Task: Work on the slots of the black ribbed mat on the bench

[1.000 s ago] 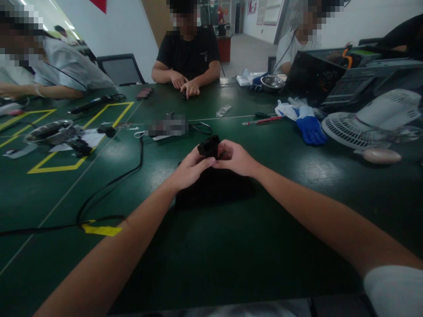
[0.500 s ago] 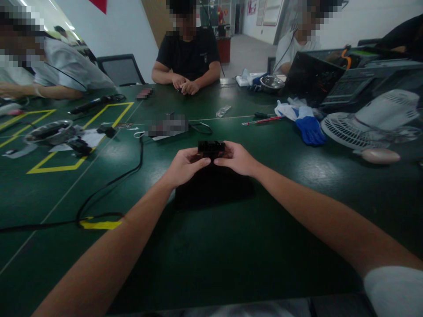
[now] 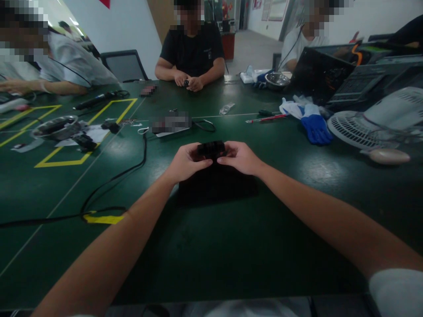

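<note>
A small black object (image 3: 210, 149) is held between my two hands above the middle of the green table (image 3: 205, 251). My left hand (image 3: 187, 163) grips its left end, thumb toward me and fingers behind. On its right end my right hand (image 3: 242, 157) has a similar grip, and the two thumb tips are close together but apart. Dark tone hides the object's details. Beneath the hands a flat black item (image 3: 218, 189) lies on the table.
Beyond my hands lies a blurred-out device (image 3: 172, 123) with a black cable. Yellow tape frames, a metal ring-shaped part (image 3: 54, 127) and black pieces are at left. At right are a red screwdriver (image 3: 267, 118), blue-white gloves (image 3: 315, 125) and a fan (image 3: 353, 127). People sit around the table.
The view has shifted slightly, so the surroundings sit a little further right. Both hands keep their hold on the black object, which looks slightly more tilted.
</note>
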### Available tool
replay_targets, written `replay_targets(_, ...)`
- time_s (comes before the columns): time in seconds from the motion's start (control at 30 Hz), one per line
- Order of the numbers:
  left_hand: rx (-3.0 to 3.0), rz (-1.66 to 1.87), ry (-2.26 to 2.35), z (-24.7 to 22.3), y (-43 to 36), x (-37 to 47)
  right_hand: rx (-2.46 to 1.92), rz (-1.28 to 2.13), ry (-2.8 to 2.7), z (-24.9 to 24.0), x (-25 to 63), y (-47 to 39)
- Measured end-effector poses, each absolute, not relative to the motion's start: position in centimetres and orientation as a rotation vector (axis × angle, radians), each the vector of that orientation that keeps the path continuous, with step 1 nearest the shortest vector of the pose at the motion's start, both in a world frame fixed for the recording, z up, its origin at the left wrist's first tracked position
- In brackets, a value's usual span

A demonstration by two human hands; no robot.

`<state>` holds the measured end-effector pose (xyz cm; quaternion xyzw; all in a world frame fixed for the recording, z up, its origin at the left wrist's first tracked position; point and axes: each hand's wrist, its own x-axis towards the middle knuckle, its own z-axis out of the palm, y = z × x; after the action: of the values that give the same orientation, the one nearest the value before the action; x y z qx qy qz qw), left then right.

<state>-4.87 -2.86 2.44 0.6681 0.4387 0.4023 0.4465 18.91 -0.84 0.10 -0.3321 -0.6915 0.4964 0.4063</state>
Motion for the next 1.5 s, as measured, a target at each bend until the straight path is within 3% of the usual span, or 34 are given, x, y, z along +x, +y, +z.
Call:
replay_targets(0.9,2.079,0.758,1.191,3.6,-3.2,-5.1,-0.908,1.151,-1.915,0.6,19.0,-1.7)
replay_targets(1.17,2.248,0.667,1.26,4.0,-3.4,-5.2,-0.908,1.387,-1.643,1.9,21.6,0.8)
replay_targets(1.37,2.236,0.639,1.241,4.1,-3.7,-5.0,-1.288,0.741,-1.598,0.3,25.6,3.6)
replay_targets(1.5,2.227,0.608,1.21,4.4,-3.6,-5.2,-1.38,0.577,-1.727,-1.2,26.3,3.7)
